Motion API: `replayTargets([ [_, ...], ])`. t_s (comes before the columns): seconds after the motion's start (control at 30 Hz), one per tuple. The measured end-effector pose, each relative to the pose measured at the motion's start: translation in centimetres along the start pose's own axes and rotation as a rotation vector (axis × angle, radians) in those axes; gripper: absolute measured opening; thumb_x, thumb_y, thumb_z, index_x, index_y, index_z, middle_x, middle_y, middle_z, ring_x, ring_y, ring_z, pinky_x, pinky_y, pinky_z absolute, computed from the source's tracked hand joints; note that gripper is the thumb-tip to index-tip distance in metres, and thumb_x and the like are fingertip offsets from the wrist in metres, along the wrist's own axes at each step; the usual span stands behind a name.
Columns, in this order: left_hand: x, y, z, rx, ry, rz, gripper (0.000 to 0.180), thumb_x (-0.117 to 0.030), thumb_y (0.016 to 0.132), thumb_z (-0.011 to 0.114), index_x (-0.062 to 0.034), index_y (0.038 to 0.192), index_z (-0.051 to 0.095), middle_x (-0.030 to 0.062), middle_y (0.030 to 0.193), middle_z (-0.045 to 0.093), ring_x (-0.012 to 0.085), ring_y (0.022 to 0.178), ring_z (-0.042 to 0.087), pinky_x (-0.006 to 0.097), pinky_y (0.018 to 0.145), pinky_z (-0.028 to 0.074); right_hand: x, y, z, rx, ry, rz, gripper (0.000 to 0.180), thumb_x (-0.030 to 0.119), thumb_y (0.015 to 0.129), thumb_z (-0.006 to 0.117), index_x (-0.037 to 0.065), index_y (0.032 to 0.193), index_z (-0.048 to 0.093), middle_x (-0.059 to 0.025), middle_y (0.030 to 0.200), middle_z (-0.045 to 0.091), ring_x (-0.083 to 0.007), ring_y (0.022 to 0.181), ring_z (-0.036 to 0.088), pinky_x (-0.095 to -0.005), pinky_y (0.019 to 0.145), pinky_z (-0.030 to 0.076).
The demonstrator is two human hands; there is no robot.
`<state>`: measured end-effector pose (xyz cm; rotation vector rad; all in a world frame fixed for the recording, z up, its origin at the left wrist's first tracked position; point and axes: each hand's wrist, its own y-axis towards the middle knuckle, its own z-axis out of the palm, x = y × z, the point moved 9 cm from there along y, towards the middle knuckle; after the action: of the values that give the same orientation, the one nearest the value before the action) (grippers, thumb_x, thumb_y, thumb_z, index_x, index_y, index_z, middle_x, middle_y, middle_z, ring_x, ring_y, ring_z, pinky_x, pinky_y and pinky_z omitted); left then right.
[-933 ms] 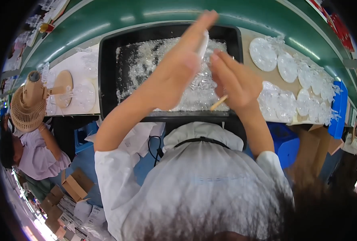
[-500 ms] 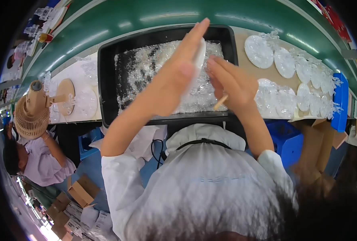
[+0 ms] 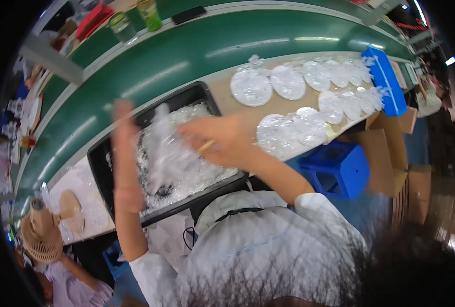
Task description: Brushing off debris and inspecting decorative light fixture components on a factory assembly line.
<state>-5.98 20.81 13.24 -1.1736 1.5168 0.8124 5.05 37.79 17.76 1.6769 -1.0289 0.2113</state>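
Note:
A black tray (image 3: 98,158) stands on the bench with many small clear, glittering pieces (image 3: 207,176) in it. Over its left side my left hand (image 3: 127,169) is raised edge-on, blurred, its fingers stretched and nothing visible in them. My right hand (image 3: 227,140) is curled above the tray's right part, gripping a thin wooden stick (image 3: 207,147) whose end pokes out below the fingers. Between my hands is a smeared, clear, whitish plastic thing (image 3: 161,143); my right fingertips reach its edge. Motion blur hides its shape and whether I hold it.
Clear round plastic discs (image 3: 289,82) with clear pieces on them stand in two rows on the bench at right, up to a blue bin (image 3: 386,82). Below are a blue stool (image 3: 335,169) and cardboard boxes (image 3: 378,151). At left, a beige fan (image 3: 42,235) is near another person (image 3: 79,286).
My view has swung, so the tray appears further left and tilted. My hands have moved apart, the left one leftward. The white disc-like thing by my left palm now shows as a blur between them.

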Motion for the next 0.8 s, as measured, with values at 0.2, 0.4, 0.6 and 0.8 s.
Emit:
replayTargets([
  [0.2, -6.6, -7.0, -2.2, -0.052, -0.224, 0.911, 0.102, -0.078, 0.091, 0.034, -0.0020, 0.157, 0.022, 0.0245, 0.165, 0.010, 0.0345, 0.154, 0.004, 0.048, 0.124, 0.001, -1.7, -0.5, -0.4, 0.017, 0.122, 0.105, 0.021, 0.003, 0.082, 0.075, 0.004, 0.102, 0.074, -0.0145, 0.092, 0.074, -0.0262, 0.077, 0.073, -0.0326, 0.066, 0.058],
  [0.4, -5.4, -5.5, -1.4, 0.076, -0.074, 0.839, 0.102, -0.085, 0.089, 0.023, -0.0124, 0.160, 0.020, 0.0291, 0.161, 0.019, 0.0460, 0.149, 0.020, 0.055, 0.122, 0.009, -4.3, -1.1, 0.2, 0.008, 0.209, 0.339, 0.020, 0.001, 0.085, 0.069, 0.004, 0.105, 0.073, -0.0139, 0.094, 0.074, -0.0205, 0.080, 0.073, -0.0308, 0.069, 0.057],
  [0.6, -6.0, -5.6, -0.8, 0.061, -0.181, 0.793, 0.108, -0.080, 0.092, 0.018, 0.0081, 0.154, 0.024, 0.0282, 0.161, 0.023, 0.0374, 0.152, 0.017, 0.044, 0.123, 0.007, -4.5, -1.3, 0.6, -0.029, 0.212, 0.367, 0.020, -0.002, 0.087, 0.066, 0.002, 0.106, 0.073, -0.0099, 0.094, 0.075, -0.0136, 0.079, 0.069, -0.0261, 0.071, 0.053],
  [0.8, -6.0, -5.9, 2.9, 0.459, 0.118, 0.744, 0.106, -0.084, 0.089, 0.017, -0.0014, 0.155, 0.031, 0.0222, 0.160, 0.029, 0.0375, 0.151, 0.023, 0.048, 0.122, 0.014, -4.3, -0.7, 1.4, 0.065, 0.236, 0.423, 0.023, -0.005, 0.087, 0.065, -0.002, 0.108, 0.071, -0.0099, 0.091, 0.074, -0.0100, 0.081, 0.067, -0.0255, 0.072, 0.053],
])
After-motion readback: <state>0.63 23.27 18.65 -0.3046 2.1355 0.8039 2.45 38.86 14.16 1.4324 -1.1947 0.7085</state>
